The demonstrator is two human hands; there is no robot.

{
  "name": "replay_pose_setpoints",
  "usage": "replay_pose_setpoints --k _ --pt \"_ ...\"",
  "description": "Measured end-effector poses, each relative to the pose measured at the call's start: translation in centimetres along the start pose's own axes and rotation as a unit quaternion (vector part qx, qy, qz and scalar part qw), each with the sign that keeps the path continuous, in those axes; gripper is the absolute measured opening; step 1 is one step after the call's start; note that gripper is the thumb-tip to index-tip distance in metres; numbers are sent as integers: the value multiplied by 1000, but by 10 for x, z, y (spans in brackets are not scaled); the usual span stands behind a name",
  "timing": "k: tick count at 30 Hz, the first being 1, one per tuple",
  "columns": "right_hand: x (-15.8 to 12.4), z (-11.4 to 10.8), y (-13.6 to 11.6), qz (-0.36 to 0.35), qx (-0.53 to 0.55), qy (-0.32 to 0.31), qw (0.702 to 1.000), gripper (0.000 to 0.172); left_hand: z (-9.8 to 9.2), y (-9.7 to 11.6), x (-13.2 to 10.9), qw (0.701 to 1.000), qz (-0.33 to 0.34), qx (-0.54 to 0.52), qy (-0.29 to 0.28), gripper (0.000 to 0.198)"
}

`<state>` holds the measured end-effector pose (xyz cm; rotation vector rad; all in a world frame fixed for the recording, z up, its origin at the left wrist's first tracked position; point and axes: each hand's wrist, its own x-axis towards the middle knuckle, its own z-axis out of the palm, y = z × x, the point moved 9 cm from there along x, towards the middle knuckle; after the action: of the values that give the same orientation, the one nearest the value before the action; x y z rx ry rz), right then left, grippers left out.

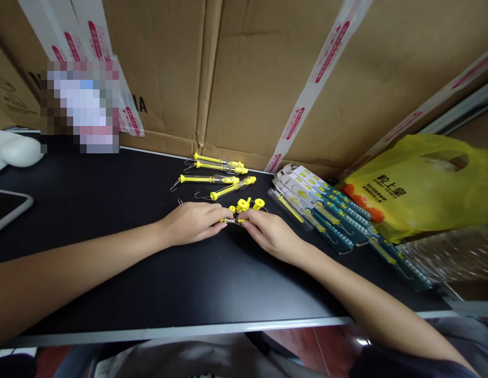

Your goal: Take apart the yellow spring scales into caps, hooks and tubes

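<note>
On a matte black tabletop (212, 283), the left hand (197, 221) is pinching a slim yellow-and-silver piece (229, 221), while the right hand (273, 232) is pinching a small yellow part (241, 221) just beside it, any join being too small to tell. Just beyond, small yellow plastic caps (241, 206) are lying loose, with four clear-barrelled yellow spring scales (207, 179) lying farther back. To the right, printed teal-and-white boxes (335, 218) are lying near a translucent yellow plastic bag (433, 194).

The yellow bag (427, 181) reads "粒上皇", while the cardboard (165, 68) shows black letters "IA".
</note>
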<state>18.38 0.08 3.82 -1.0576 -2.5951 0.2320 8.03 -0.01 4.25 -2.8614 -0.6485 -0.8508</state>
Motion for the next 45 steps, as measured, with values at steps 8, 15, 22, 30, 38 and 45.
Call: replay_pose_setpoints --k 8,15,22,30,38,45 --pt "0 -2 -9 -20 73 -9 997 16 -6 14 1 995 40 90 21 20" --pt "-4 -7 -6 -11 116 43 992 9 -7 23 3 992 66 104 31 24" --pt "-6 -6 -16 -71 30 40 996 5 -4 22 1 992 62 104 24 24" --pt "-5 -7 -19 -95 -30 78 992 10 -4 17 1 995 38 81 32 25" --pt "-3 -2 -12 -65 50 52 995 11 -4 19 2 994 47 94 26 23" --pt "-1 1 -8 -40 82 25 996 12 -2 16 1 995 36 90 17 21"
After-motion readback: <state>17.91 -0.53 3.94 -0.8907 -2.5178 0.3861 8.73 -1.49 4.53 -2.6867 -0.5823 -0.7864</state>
